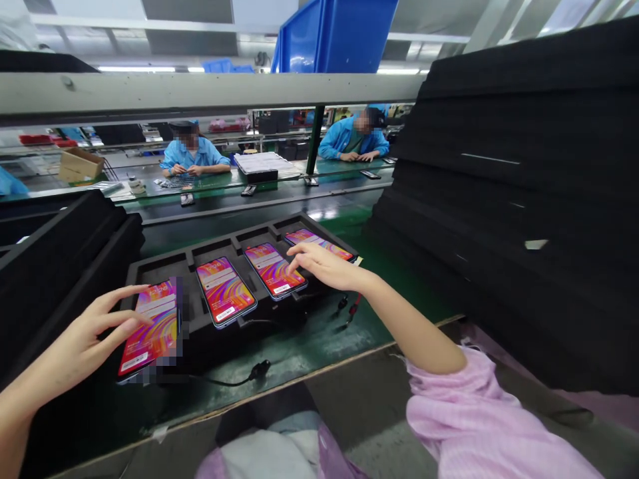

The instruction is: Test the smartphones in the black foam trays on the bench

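Green matting covers the bench (319, 346) before you, with a black foam tray (200, 326) lying across it and four lit phones resting in its slots, screens up and tilted towards you so each display can be read at once. Your left hand (82, 342) is spread open, holding nothing, its fingertips on the screen of the nearest phone (150, 329) at the tray's left end. Your right hand (324, 265) is also open and empty, the forefinger stretched out to touch the third phone (273, 269), with the fourth phone (319, 245) just behind the knuckles and partly covered by them. The second phone (225, 291) lies untouched between your hands. A black cable (239, 380) trails from the tray's front edge, and red and black leads (349, 309) hang near your right wrist; where they plug in is hidden. Tall stacks of black foam trays (524, 199) fill the right side, cut off by the frame. A blurred patch masks the first phone's right edge. Across the line, two people in blue coats (192, 156) sit at their own bench
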The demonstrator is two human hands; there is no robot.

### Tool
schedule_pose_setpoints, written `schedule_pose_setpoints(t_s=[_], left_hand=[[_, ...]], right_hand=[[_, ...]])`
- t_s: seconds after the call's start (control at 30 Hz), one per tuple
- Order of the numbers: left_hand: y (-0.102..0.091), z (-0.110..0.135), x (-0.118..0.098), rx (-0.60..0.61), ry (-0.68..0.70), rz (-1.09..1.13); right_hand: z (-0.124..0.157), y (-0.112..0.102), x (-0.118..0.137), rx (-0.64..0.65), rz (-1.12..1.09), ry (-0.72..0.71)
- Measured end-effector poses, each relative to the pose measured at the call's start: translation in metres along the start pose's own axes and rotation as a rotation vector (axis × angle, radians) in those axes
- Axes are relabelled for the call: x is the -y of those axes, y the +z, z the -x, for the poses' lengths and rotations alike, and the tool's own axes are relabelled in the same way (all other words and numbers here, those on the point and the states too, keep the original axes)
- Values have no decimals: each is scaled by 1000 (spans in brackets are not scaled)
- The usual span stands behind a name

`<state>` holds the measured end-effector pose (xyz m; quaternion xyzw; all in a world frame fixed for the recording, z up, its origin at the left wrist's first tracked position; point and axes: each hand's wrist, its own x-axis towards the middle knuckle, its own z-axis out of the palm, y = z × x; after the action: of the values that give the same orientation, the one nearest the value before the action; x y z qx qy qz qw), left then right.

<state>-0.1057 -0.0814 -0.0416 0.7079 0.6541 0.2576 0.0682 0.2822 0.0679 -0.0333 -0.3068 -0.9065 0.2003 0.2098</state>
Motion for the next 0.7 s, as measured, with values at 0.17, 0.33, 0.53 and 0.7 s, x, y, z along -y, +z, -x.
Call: schedule_pose_setpoints(t_s=[0.17, 0.33, 0.53, 0.7], left_hand=[[2, -28, 8, 87, -203, -287], [-3, -63, -33, 246, 68, -290], [34, -100, -61, 432, 213, -19], [22, -84, -31, 16, -19, 49]], right_hand=[[-19, 11, -9, 24, 190, 146], [-17, -12, -43, -249, 184, 331], [-2, -38, -80, -176, 129, 446], [-8, -20, -90, -228, 149, 590]])
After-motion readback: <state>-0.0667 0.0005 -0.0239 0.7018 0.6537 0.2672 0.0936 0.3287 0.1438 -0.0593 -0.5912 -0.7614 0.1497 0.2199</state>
